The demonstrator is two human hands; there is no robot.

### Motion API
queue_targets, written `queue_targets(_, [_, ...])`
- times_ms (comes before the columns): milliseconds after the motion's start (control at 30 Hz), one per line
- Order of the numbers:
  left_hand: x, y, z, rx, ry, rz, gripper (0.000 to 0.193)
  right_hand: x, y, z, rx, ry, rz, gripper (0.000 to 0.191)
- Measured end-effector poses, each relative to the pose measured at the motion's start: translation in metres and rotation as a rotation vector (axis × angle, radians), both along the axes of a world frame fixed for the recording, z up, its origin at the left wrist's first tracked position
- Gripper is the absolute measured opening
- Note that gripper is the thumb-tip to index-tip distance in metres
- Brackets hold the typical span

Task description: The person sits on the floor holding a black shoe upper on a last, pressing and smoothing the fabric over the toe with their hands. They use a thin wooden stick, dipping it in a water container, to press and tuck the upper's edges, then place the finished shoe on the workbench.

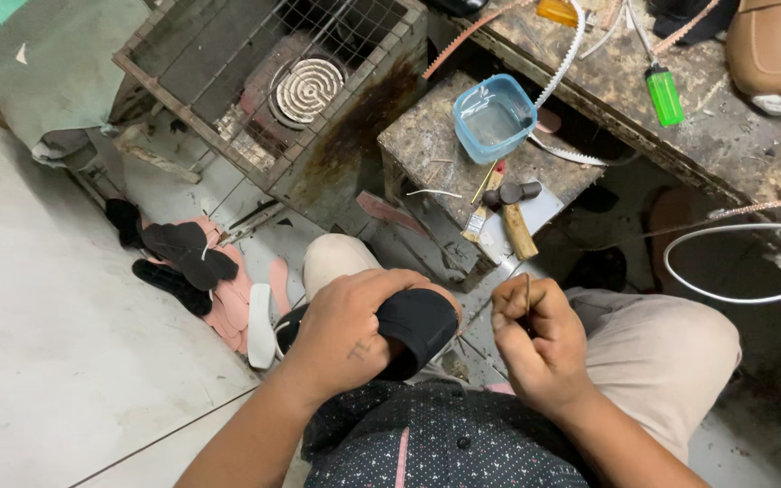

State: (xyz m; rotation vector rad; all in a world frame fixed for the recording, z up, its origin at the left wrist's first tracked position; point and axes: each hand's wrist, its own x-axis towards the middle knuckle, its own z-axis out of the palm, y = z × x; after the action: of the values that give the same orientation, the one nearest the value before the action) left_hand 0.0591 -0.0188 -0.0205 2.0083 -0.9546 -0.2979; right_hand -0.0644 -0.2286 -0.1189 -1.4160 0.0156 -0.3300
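So we're sitting over a pale tiled floor, and the biggest thing up top is a rusty wire-mesh metal cage with a coiled heater ring inside. To its right there's a grimy, scarred work counter with a green lighter lying on it, and in front of that a small worn block stand carrying a clear blue plastic tub. A wooden-handled hammer rests on the stand's near edge, just beside a small brush. On the floor to the left we've got a loose pile of pink and black cut insole pieces.

Down at our lap, the left hand is wrapped over a black shoe with a rounded toe, holding it against the knee. The right hand sits just beside the shoe, fingers pinched tight on a thin metal tool that pokes upward.
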Motion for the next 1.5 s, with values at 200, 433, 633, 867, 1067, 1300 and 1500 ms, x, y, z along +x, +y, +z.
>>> queue_targets(200, [0.005,0.005,-0.001,-0.131,0.515,-0.026,0.033,-0.005,-0.001,-0.016,0.145,0.262,-0.033,0.019])
queue_targets(433, [0.002,0.006,0.001,-0.14,0.575,-0.022,0.026,-0.005,-0.003,-0.01,0.176,0.177,0.084,0.018])
queue_targets(633, [-0.002,0.004,0.007,0.066,-0.116,0.066,0.039,0.001,-0.002,0.024,-0.103,0.244,0.059,0.02])
queue_targets(867, [-0.006,0.004,0.01,0.161,-0.317,0.092,0.043,0.02,0.009,0.059,-0.56,0.055,-0.02,0.016])
queue_targets(1067, [-0.007,0.004,0.011,0.209,-0.372,0.093,0.046,0.015,0.005,0.041,-0.485,0.046,0.023,0.019])
queue_targets(1300, [0.001,0.005,0.013,0.013,-0.014,0.079,0.039,0.001,-0.007,-0.006,0.049,0.107,0.008,0.014])
queue_targets(1500, [0.004,0.007,0.007,-0.113,0.362,-0.001,0.037,0.003,0.0,0.001,0.002,0.374,0.014,0.021])
